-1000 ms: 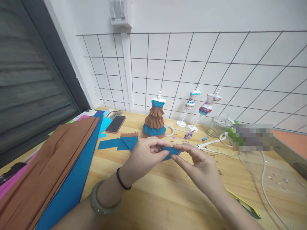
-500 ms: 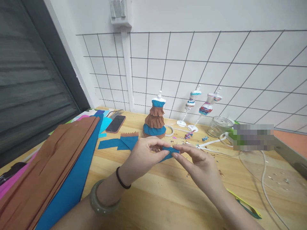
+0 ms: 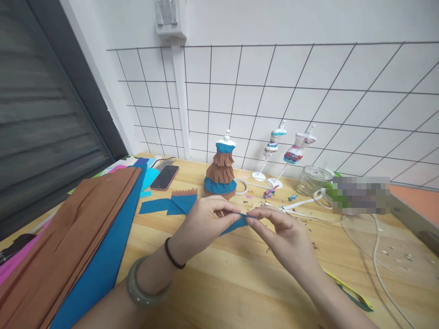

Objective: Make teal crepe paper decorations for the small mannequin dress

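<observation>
Between both hands is a small blue paper strip (image 3: 236,225), pinched near its upper edge. My left hand (image 3: 209,224) grips it between thumb and fingers. My right hand (image 3: 277,230) pinches its right end, thumb below and index finger above. Just behind the hands stands a small dress form (image 3: 221,167) in a tiered blue and brown ruffled paper dress. Left of my left hand lie blue paper pieces (image 3: 156,205), one with a brown zigzag edge.
Large brown sheets (image 3: 75,214) over blue paper (image 3: 103,269) cover the left side. A phone (image 3: 165,177), tape roll (image 3: 242,187), two more dress forms (image 3: 274,141) (image 3: 297,148), a glass jar (image 3: 313,180) and paper scraps lie behind. A yellow-green cutter (image 3: 353,292) is at right.
The fingertips of my left hand have shifted on the blue strip, and its upper part between the hands now looks narrower. The view has moved slightly.
</observation>
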A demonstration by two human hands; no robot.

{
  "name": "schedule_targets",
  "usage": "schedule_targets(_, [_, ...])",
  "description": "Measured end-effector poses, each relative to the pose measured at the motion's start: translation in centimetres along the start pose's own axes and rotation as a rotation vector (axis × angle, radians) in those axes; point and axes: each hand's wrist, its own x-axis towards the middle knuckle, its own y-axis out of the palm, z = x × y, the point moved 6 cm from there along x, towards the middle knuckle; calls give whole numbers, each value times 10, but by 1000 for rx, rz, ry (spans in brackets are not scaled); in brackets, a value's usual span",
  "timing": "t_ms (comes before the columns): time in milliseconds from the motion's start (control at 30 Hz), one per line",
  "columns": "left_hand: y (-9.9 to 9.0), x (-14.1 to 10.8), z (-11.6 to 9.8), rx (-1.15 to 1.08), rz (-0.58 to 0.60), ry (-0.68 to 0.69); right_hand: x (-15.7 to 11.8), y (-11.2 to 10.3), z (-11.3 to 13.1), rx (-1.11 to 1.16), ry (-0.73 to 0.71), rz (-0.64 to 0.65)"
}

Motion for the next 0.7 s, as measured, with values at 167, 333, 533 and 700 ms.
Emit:
schedule_targets(167, [1,1,-2,-2,36,1,0,1,2,-2,12,35])
schedule_targets(333, [2,1,-1,29,44,-8,0,4,3,10,4,72])
schedule_targets(533, [7,0,4,-4,98,-66,0,5,0,15,26,53])
schedule_targets(700, [6,2,6,-114,106,-113,0,2,-2,-4,35,37])
